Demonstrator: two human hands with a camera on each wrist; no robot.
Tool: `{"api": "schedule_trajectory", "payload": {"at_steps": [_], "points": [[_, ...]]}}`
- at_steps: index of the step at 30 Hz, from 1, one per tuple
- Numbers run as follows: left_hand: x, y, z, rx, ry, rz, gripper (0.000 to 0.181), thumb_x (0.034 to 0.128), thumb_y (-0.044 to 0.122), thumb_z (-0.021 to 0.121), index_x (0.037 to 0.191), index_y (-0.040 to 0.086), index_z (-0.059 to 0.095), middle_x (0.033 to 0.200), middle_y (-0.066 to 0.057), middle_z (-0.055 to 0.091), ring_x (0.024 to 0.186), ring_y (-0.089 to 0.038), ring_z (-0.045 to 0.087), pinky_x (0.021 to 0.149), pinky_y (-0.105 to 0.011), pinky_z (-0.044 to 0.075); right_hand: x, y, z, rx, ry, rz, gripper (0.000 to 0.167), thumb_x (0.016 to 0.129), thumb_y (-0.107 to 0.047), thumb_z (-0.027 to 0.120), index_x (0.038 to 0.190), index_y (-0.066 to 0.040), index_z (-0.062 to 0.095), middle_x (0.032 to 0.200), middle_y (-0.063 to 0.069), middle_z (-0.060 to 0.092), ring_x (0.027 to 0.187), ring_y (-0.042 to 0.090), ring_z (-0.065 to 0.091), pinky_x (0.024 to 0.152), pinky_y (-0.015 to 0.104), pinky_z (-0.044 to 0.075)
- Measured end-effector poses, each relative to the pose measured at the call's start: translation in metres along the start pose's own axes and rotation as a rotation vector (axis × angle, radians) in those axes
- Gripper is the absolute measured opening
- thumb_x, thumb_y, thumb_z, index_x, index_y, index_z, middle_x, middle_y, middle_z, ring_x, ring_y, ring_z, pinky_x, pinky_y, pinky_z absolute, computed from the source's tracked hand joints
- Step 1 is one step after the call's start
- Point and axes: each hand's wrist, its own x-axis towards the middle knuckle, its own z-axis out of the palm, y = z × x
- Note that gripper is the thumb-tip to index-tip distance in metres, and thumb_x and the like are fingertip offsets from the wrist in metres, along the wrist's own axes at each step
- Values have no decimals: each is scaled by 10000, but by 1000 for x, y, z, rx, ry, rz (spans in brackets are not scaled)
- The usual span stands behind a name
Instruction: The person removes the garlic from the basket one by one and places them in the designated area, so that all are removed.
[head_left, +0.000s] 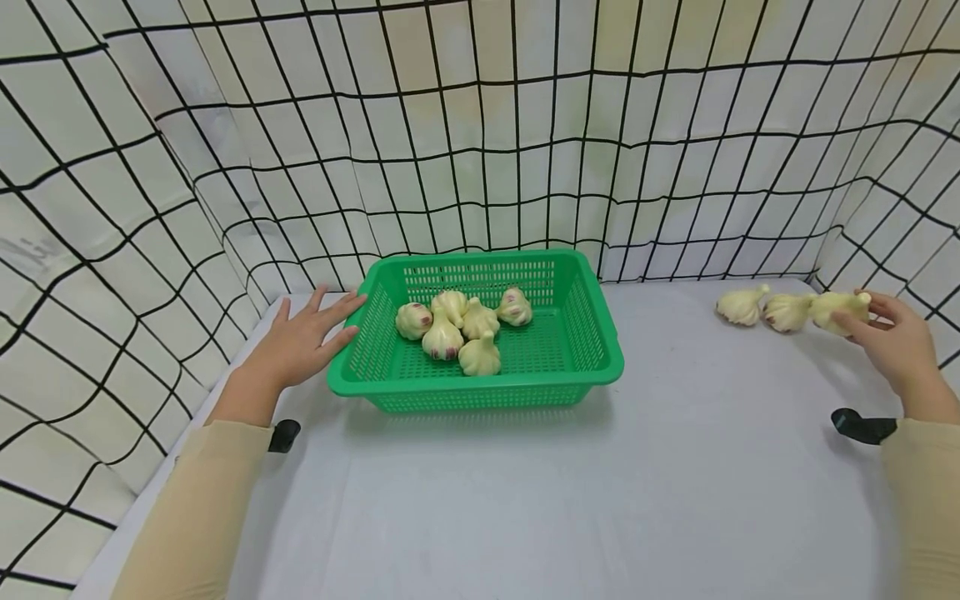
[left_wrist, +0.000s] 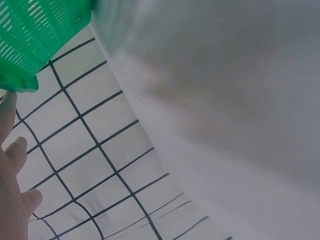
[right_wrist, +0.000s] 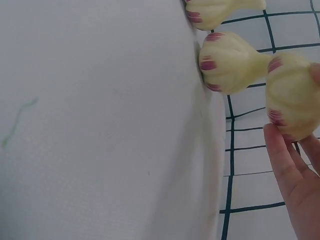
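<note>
At the right end of a row, my right hand (head_left: 896, 337) pinches a garlic bulb (head_left: 831, 312) between thumb and fingers; in the right wrist view the fingers (right_wrist: 282, 157) lie against this purple-streaked bulb (right_wrist: 292, 97). Two more bulbs, one in the middle (head_left: 786, 312) and one on the left (head_left: 741, 306), lie beside it. My left hand (head_left: 303, 337), fingers spread, touches the left rim of a green basket (head_left: 480, 380). Several garlic bulbs (head_left: 442, 337) lie inside, mostly toward its left half. The left wrist view shows fingers (left_wrist: 16, 152) by the basket's edge (left_wrist: 22, 82).
White cloth (head_left: 480, 500) covers the table. A black grid net (head_left: 480, 83) over white sheeting stands behind the table and along both sides. Black straps (head_left: 862, 427) show at both wrists.
</note>
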Motion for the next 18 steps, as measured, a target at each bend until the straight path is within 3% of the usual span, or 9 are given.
{"api": "schedule_trajectory", "payload": {"at_steps": [2,4,8,10,11,13,14,16,18], "points": [[0,0,0,-1,-3,-2,638,1098,517,351,1636,180,287,1663,-131,277,1548,-440,27,1164,-703,-86,1,4,0,-5,-2,18,780,1042,-422,537,1596,37,236,1623,336,198,1138,226,505,628,2,422],[0,0,0,-3,-6,-5,638,1098,518,348,1638,184,282,1664,-133,273,1548,-439,25,1163,-702,-90,2,8,-1,-8,-10,27,785,1045,-416,527,1590,58,220,1618,353,189,1124,272,511,615,13,430],[1,-1,2,-7,-4,-5,641,1097,524,346,1640,190,278,1665,-134,271,1549,-437,28,1164,-699,-93,4,14,-3,2,-25,48,802,1041,-411,536,1581,82,208,1617,364,171,922,-24,454,594,29,431],[1,-1,3,-10,1,-4,639,1097,522,349,1640,191,279,1665,-133,272,1550,-434,28,1165,-697,-95,6,16,-3,8,-33,50,805,1036,-400,552,1576,92,214,1614,370,172,870,-100,369,605,46,449],[2,-1,4,-11,4,-2,639,1098,521,349,1639,189,280,1664,-133,273,1550,-434,30,1165,-697,-95,6,17,-3,3,-37,52,808,1034,-401,555,1575,94,216,1613,369,175,877,-59,413,616,62,458],[1,-2,4,-11,9,3,636,1099,519,344,1639,188,281,1664,-132,273,1551,-431,30,1165,-697,-95,8,17,-4,-7,-47,72,818,1036,-407,544,1578,94,192,1618,369,157,1058,124,544,840,213,548],[1,-2,4,-11,11,3,636,1100,519,342,1639,189,280,1665,-131,271,1551,-429,30,1165,-696,-95,9,16,-3,-11,-54,86,826,1034,-411,544,1580,93,182,1619,370,145,1184,260,542,959,320,535],[1,-3,5,-13,13,5,637,1099,523,339,1640,191,280,1665,-131,273,1551,-429,33,1166,-695,-95,10,16,-3,-28,-63,122,840,1033,-429,533,1586,81,160,1628,361,122,1396,485,351,1110,531,409],[0,-3,5,-15,14,3,637,1099,523,344,1639,193,282,1666,-129,273,1552,-427,32,1167,-694,-93,11,14,-3,-32,-70,149,838,1037,-427,522,1590,71,138,1634,355,91,1482,562,124,1157,680,219]]}}
